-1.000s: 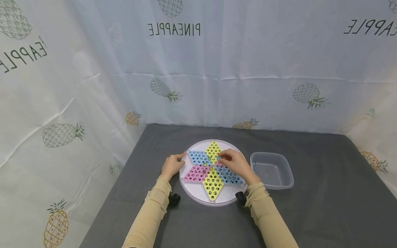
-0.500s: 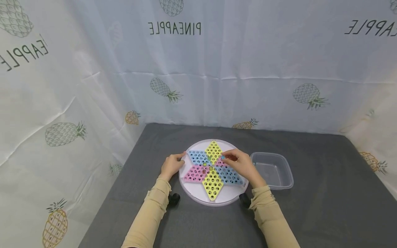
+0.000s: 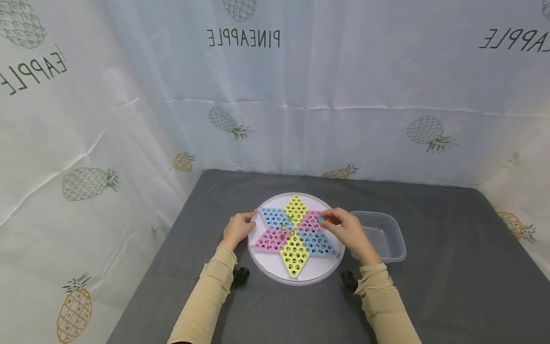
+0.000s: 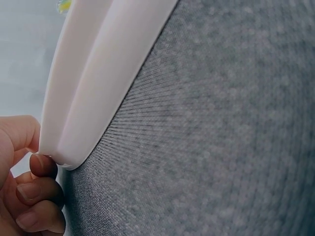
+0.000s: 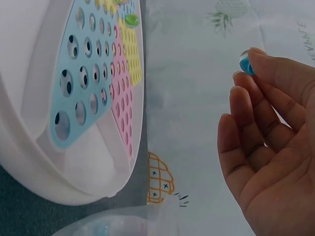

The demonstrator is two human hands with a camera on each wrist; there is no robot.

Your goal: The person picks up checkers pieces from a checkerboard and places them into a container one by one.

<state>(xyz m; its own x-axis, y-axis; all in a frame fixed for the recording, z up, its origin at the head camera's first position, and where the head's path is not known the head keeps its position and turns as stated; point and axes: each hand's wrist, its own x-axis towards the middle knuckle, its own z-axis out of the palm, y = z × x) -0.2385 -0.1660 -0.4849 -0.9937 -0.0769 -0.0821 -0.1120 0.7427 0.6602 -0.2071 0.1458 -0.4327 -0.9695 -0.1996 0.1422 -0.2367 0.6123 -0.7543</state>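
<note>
A round white Chinese checkers board (image 3: 266, 265) bears a star of yellow, pink and blue perforated panels. At its left rim, my left hand (image 3: 237, 230) grips the edge; in the left wrist view, thumb and curled fingers (image 4: 35, 191) lie on either side of the white rim. My right hand (image 3: 347, 232) pinches a clear marble with blue inside (image 5: 245, 63) between thumb and fingertips, above the far right pink panel (image 3: 310, 220). Several marbles sit around the star's centre, among them a green marble (image 3: 290, 219) and a red marble (image 3: 282, 237).
To the right of the board stands a clear plastic tub (image 3: 393, 234), partly behind my right hand; bluish marbles show blurred in it in the right wrist view. Dark grey cloth covers the table (image 3: 451, 267). A pineapple-print curtain (image 3: 365, 71) hangs behind and at the sides.
My right hand has moved right with the blue marble, from beside the far yellow panel to over the far right pink panel. My left hand stays at the rim.
</note>
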